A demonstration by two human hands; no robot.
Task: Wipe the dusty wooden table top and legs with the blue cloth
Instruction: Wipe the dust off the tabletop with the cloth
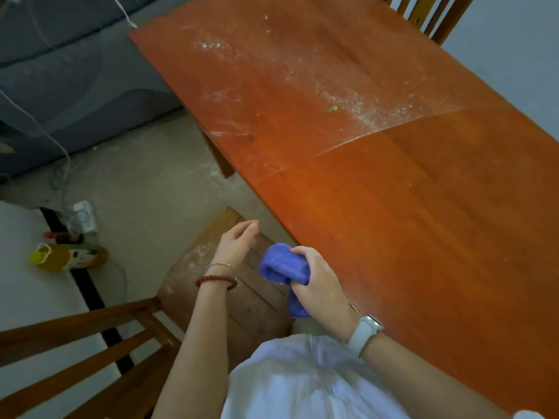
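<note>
We hold the cloth (284, 269) bunched in our right hand (320, 279), fingers and thumb curled round its upper part, with a tail of it hanging below the palm. It is off the table (408, 207), just past the near left edge and above the chair (242, 297) seat. Our left hand (237, 243) is beside it, empty, fingers loosely bent and a little apart, not touching the cloth.

The relation that matters is where the dust lies from the cloth. The near part of the top, just to the right of our right hand, looks clean and glossy. A pale curved line crosses the boards, and beyond it, forward and away from us, the surface is filmed with white dust (348, 104) and crumbs, with one small greenish bit (332, 109) near the line. So the uncleaned area is ahead and slightly right of the cloth, well apart from it, and the table's long axis runs away from us toward the far chair (429, 13).

The right hand is nearer the top and already has the cloth, so we judge it is the one to carry the wipe forward across that line. The bunched cloth may want spreading flatter first; the left hand is close enough to help. One leg (220, 158) shows under the left edge, also beyond the cloth, and we judge the legs are not yet done.
</note>
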